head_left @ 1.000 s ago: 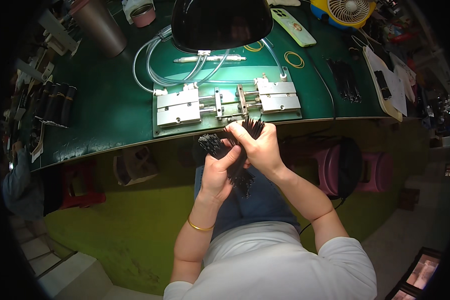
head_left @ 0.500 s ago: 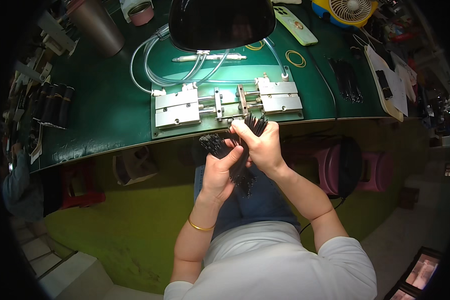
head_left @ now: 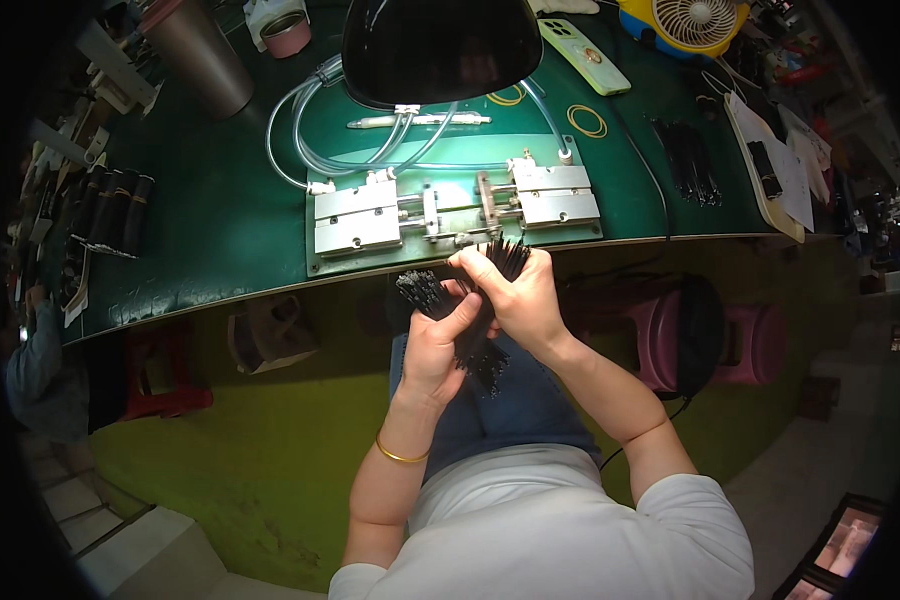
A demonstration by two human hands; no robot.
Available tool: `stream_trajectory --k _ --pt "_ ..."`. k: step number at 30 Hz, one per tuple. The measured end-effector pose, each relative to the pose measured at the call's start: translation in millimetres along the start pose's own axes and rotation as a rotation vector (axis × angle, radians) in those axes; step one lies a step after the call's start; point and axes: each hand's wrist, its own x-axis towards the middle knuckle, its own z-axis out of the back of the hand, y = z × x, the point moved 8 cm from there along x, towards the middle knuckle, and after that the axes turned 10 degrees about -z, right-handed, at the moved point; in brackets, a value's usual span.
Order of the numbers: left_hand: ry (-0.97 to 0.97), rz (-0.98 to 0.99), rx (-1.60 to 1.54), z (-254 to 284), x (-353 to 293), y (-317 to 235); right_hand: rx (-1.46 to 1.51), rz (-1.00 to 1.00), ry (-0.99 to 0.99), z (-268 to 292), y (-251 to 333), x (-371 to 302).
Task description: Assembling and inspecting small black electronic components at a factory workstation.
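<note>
The left hand [head_left: 430,352] is closed around a bundle of thin black strands [head_left: 422,291], whose ends project at that hand's 11 o'clock. The right hand [head_left: 526,302], at 2 o'clock from the left, is clamped on strand tips [head_left: 511,256] exposed at its 12 o'clock. A two-block metal fixture [head_left: 358,220] lies at 12 o'clock from the paired hands, on the green table [head_left: 215,190].

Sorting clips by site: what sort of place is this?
Probably a small-parts assembly workshop. A metal fixture with clear tubing sits on a green workbench, and thin black pieces are held in bunches in front of it.
</note>
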Motion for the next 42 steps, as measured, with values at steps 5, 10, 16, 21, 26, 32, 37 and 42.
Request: stream_trajectory --k 5,10,16,21,26,32,37,42 --pt "-0.019 0.002 0.031 2 1 0 -0.012 -0.029 -0.046 4 -2 1" --pt "-0.019 0.008 0.015 3 2 2 -0.029 -0.016 -0.061 4 2 3" --pt "-0.001 0.007 0.026 -1 4 2 -0.001 -0.047 -0.05 7 -3 7" --pt "0.015 0.011 -0.022 -4 5 2 0.051 -0.041 -0.055 8 -7 9" --pt "-0.03 0.033 -0.026 -3 2 1 -0.058 -0.072 0.052 1 -2 3" --pt "-0.037 0.025 -0.008 -4 -2 -1 -0.029 0.039 0.025 0 2 -1" --pt "0.017 -0.015 -0.014 -7 -2 -4 -0.036 0.004 0.002 1 1 -1" --pt "-0.01 -0.015 0.012 -4 0 -3 -0.035 -0.055 -0.025 3 -2 2"
